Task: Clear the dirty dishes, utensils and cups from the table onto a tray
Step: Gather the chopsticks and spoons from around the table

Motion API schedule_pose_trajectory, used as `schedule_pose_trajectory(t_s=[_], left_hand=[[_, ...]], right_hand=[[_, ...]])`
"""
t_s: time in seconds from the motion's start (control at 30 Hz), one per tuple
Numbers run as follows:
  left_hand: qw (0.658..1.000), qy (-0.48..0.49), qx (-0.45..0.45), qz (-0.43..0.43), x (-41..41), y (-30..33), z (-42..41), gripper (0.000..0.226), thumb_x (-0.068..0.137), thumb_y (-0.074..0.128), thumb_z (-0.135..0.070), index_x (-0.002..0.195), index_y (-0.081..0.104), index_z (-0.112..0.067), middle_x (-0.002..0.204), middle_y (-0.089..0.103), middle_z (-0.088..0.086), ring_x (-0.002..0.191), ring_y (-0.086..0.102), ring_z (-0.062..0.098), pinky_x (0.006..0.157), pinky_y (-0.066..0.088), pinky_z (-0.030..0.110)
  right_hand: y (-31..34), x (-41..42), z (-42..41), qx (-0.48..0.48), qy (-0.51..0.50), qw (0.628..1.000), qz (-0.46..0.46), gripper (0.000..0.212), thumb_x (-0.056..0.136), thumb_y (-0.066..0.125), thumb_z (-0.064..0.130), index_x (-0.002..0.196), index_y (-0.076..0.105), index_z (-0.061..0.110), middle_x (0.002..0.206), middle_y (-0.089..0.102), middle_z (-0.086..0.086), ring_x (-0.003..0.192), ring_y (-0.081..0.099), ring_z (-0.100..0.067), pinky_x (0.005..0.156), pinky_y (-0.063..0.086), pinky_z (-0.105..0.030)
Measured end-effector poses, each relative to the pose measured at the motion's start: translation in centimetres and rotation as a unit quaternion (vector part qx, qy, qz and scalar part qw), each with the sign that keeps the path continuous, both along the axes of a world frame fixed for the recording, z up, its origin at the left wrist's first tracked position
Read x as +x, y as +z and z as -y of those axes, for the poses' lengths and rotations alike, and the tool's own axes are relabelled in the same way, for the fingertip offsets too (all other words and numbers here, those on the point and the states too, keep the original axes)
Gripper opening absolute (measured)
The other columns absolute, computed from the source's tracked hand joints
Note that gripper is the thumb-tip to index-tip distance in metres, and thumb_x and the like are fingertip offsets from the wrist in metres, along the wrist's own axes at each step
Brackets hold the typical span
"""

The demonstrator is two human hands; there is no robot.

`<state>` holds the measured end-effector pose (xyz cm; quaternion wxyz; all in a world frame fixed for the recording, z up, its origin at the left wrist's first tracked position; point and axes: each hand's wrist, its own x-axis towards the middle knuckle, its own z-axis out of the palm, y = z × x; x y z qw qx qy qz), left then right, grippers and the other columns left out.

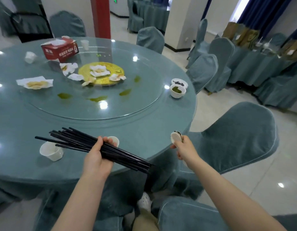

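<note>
The left hand (96, 157) curls round a bundle of black chopsticks (87, 144), gathered so one hand carries them all. The right hand (182, 147) pinches small stacked dishes (176, 137) over the table (144, 134) edge. No tray shows; a cup (51, 151) lies nearby.

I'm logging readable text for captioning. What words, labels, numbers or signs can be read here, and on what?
Red tissue box: white characters printed on its side, too blurred to read.
Green sign on the far wall: too small and blurred to read.
No other text shows on the cups, chopsticks or table.
</note>
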<state>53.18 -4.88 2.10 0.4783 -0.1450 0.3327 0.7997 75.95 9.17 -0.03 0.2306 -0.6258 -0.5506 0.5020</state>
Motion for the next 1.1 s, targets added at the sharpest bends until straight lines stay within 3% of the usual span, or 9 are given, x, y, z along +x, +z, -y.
schedule_pose_trajectory(t_s=[0.2,0.33,0.57,0.67,0.77,0.83,0.93,1.03,1.1], left_hand=[[0.997,0.013,-0.058,-0.052,-1.7,-1.6,-9.5,0.019,0.097,0.050,-0.013,0.079,0.055,-0.015,0.058,0.063,-0.004,0.055,0.063,0.008,0.062,0.056,0.025],[0.990,0.014,-0.093,-0.105,-1.8,-3.7,-17.7,0.018,0.096,0.050,-0.009,0.079,0.055,-0.015,0.056,0.062,-0.003,0.051,0.060,0.009,0.055,0.056,0.023],[0.939,-0.138,-0.200,-0.244,2.4,-6.9,-29.8,0.011,0.093,0.054,-0.003,0.085,0.056,-0.010,0.056,0.061,-0.001,0.056,0.063,0.014,0.057,0.054,0.024],[0.876,-0.251,-0.238,-0.337,4.4,-8.4,-34.2,0.014,0.091,0.054,0.003,0.084,0.053,-0.009,0.055,0.057,0.002,0.048,0.057,0.010,0.051,0.049,0.023],[0.794,-0.358,-0.275,-0.408,6.3,-10.0,-38.1,0.015,0.088,0.052,0.001,0.080,0.050,-0.013,0.063,0.055,0.005,0.052,0.053,0.015,0.059,0.047,0.032],[0.700,-0.411,-0.322,-0.487,7.2,-11.1,-40.3,0.007,0.087,0.051,-0.009,0.084,0.051,-0.015,0.069,0.062,0.006,0.061,0.059,0.022,0.065,0.050,0.035],[0.554,-0.459,-0.377,-0.584,8.1,-12.2,-42.8,0.007,0.089,0.051,-0.019,0.096,0.049,-0.019,0.077,0.058,0.000,0.064,0.055,0.013,0.051,0.040,0.024],[0.493,-0.457,-0.409,-0.617,8.7,-12.7,-44.4,0.015,0.088,0.049,-0.012,0.103,0.046,-0.014,0.078,0.048,-0.002,0.068,0.048,0.016,0.053,0.033,0.027],[0.481,-0.448,-0.417,-0.627,9.2,-13.1,-45.0,0.020,0.086,0.048,-0.006,0.104,0.044,-0.012,0.086,0.048,0.000,0.076,0.047,0.021,0.061,0.034,0.029]], right_hand=[[-4.5,-2.9,-13.0,0.000,0.042,0.999,0.020,0.013,0.089,0.044,0.008,0.097,0.050,0.015,0.086,0.066,-0.006,0.047,0.039,-0.019,0.042,0.029,-0.025],[-8.8,-3.9,-21.9,0.017,0.094,0.995,0.038,0.010,0.088,0.049,0.011,0.093,0.053,0.019,0.084,0.064,-0.003,0.053,0.046,-0.017,0.050,0.037,-0.027],[-11.4,-1.9,-30.7,0.014,0.130,0.991,0.030,0.014,0.091,0.052,0.011,0.090,0.056,0.024,0.077,0.061,0.000,0.040,0.051,-0.006,0.039,0.042,-0.018],[-12.1,0.2,-33.3,0.010,0.110,0.994,0.026,0.013,0.092,0.053,0.012,0.098,0.058,0.023,0.072,0.062,0.004,0.042,0.053,-0.005,0.046,0.046,-0.023],[-12.3,2.3,-35.8,0.003,0.071,0.997,0.018,0.018,0.093,0.052,0.011,0.101,0.056,0.026,0.084,0.064,0.003,0.044,0.056,-0.008,0.052,0.048,-0.028],[-12.5,3.5,-37.1,0.007,0.044,0.999,0.015,0.021,0.093,0.051,0.010,0.104,0.057,0.027,0.091,0.065,0.007,0.047,0.059,-0.010,0.053,0.047,-0.025],[-12.8,5.0,-38.6,0.012,0.023,1.000,0.014,0.024,0.093,0.052,0.010,0.107,0.058,0.028,0.092,0.064,0.015,0.053,0.060,-0.008,0.050,0.045,-0.018],[-13.4,5.8,-39.6,0.008,0.021,1.000,0.014,0.024,0.093,0.051,0.010,0.111,0.057,0.025,0.095,0.065,0.007,0.053,0.058,-0.009,0.051,0.045,-0.021],[-13.8,6.0,-40.2,0.005,0.020,1.000,0.020,0.023,0.093,0.052,0.012,0.112,0.056,0.026,0.093,0.066,0.006,0.052,0.059,-0.008,0.051,0.046,-0.024]])
